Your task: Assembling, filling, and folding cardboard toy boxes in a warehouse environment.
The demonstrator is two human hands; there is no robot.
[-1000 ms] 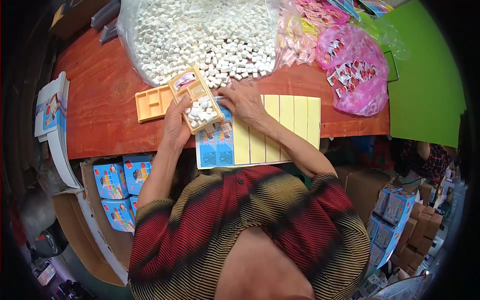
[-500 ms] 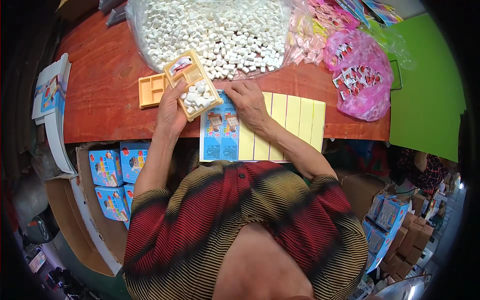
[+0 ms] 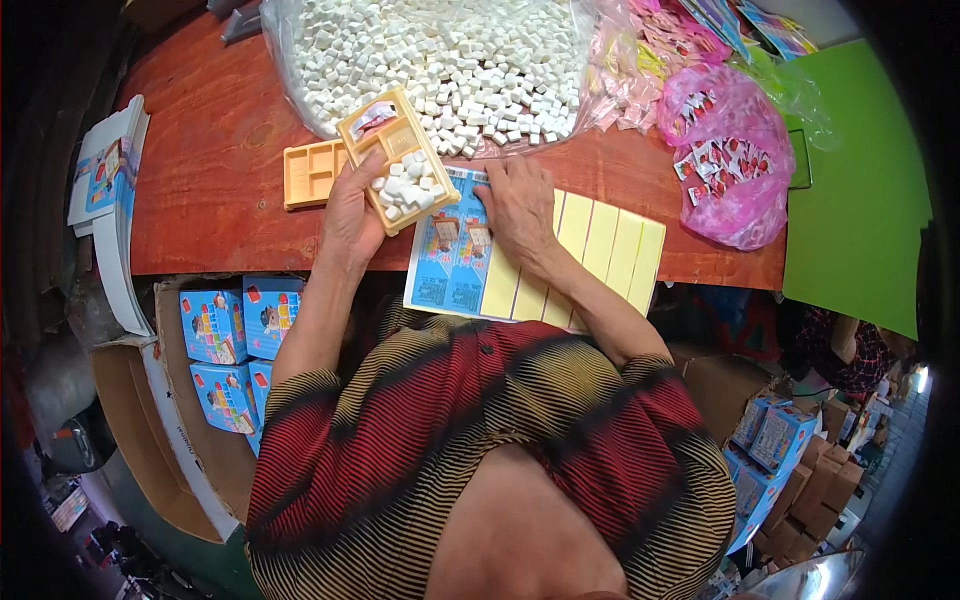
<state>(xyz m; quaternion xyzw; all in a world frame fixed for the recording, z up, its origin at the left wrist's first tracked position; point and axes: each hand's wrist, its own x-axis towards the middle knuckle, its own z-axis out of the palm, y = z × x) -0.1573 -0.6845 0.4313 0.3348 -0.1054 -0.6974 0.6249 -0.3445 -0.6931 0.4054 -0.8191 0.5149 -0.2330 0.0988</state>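
Observation:
My left hand (image 3: 352,220) grips a cream plastic compartment tray (image 3: 402,138), tilted above the table, its thumb over the near-left rim. White cube-like pieces (image 3: 408,188) fill its lower compartment, and a small printed sachet (image 3: 374,117) lies in the upper one. Under my right hand (image 3: 520,215) is a sticker sheet (image 3: 598,262) with bare yellow strips to the right and blue printed labels (image 3: 440,268) to the left. The right thumb and fingers are bent together at the top edge of a blue label; the fingertips are partly hidden. Another cream tray (image 3: 316,175) rests behind my left hand.
A big clear bag of white cubes (image 3: 430,60) spreads across the back. To the right are a pink bag of sachets (image 3: 735,215) and a green board (image 3: 850,200). Printed cards (image 3: 105,185) lie at left. Below stands a carton (image 3: 170,440) with blue boxes (image 3: 213,325).
The sticker sheet has turned slightly clockwise, with my right hand moving a little right and up along its top edge. My left hand and the held tray have shifted slightly right and up.

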